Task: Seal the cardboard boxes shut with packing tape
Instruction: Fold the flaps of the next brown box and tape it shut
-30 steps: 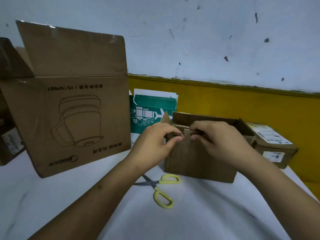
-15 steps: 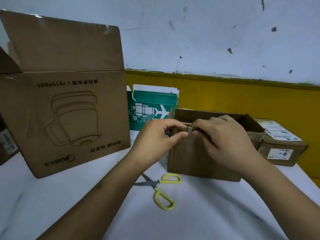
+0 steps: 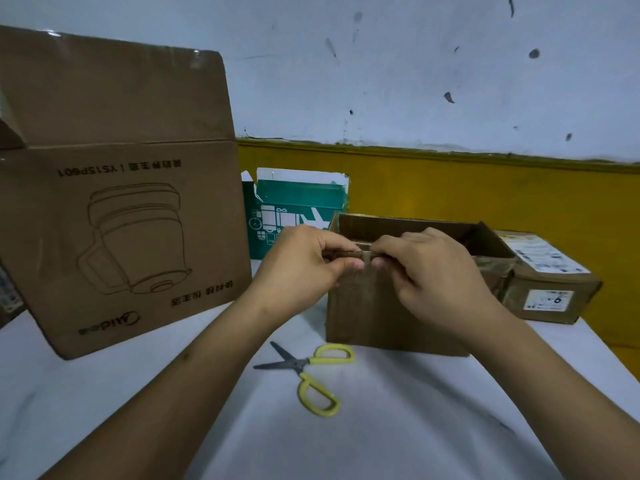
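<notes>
While facing upside-down Midea YS15P601 carton [image 3: 131,237], pinching near rim of small box [image 3: 374,313] with left hand [image 3: 304,265] and right hand [image 3: 440,275], scissors [image 3: 304,364] alongside.

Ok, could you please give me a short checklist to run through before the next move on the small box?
1. Grip: the left hand and the right hand both pinch the near top edge of the small box: ok.
2. Top closed: the small box stands open: not ok.
3. Footing: the small box sits flat on the table: ok.
4. Supply: no packing tape shows in this view: cannot tell.
5. Cutting tool: the scissors lie on the table in front of the small box: ok.
6. Other work: the large box has its top flap up: not ok.
</notes>
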Tool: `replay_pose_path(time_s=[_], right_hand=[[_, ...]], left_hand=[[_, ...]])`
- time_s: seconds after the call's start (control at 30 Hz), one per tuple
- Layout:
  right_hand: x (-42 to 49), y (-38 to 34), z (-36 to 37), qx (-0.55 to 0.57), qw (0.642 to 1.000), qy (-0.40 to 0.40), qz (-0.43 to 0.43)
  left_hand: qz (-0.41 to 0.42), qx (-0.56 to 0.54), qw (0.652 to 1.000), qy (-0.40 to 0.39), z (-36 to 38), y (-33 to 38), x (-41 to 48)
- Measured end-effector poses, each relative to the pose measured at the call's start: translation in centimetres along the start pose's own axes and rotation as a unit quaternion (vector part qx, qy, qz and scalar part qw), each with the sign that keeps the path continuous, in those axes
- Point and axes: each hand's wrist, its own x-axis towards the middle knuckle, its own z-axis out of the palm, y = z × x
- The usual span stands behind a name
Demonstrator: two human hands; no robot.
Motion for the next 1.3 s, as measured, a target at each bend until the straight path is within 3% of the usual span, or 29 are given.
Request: replay_pose_path(time_s=[0.27,0.37,0.43,0.53,0.6,0.7,0.77,0.83,0.87,0.93,1.07,1.3], right_hand=[[0.5,-0.5,-0.1,-0.023,0.999,-0.02,0.011],[0.5,-0.3,-0.5,-0.083,0.995,-0.048,0.029],[0.3,-0.5,-1.1,-0.099,0.993,-0.038,0.047],[0.1,-3.7,-2.5,-0.032,0.996,0.075,0.029],[-0.2,-8.1,-2.2,0.047,0.993,0.105,-0.029],[-0.9,-15.9,0.9,0.135,0.98,0.017,-0.142],[-1.1,-20.6,4.0,0.169,0.963,-0.045,-0.206],[-0.8,-24.5,6.8,0.195,0.947,-0.109,-0.233],[-0.5,-26.0,8.1,0.213,0.939,-0.139,-0.23],[0.1,-28.4,10.1,0.259,0.925,-0.181,-0.212],[1.1,-30.9,12.5,0.34,0.911,-0.167,-0.165],[0.3,-30.2,13.7,0.399,0.897,-0.174,-0.074]], left_hand=[[0.028,0.024,0.999,-0.017,-0.4,0.2,0.5],[0.046,-0.012,0.998,-0.038,-2.0,0.7,-0.2],[0.065,-0.037,0.997,-0.01,-3.7,1.0,-1.4],[0.09,-0.055,0.984,0.141,-7.9,0.2,-5.5],[0.076,-0.015,0.964,0.256,-11.1,-1.6,-10.4],[-0.009,0.02,0.919,0.394,-14.4,-4.9,-19.9],[-0.101,0.018,0.858,0.504,-15.5,-7.6,-26.3],[-0.213,0.047,0.803,0.555,-15.9,-10.2,-31.3],[-0.272,0.051,0.8,0.532,-15.7,-11.2,-32.9],[-0.358,0.008,0.834,0.42,-14.9,-12.2,-34.4],[-0.398,-0.113,0.886,0.209,-14.2,-11.8,-32.8],[-0.405,-0.311,0.848,0.142,-15.6,-10.7,-32.4]])
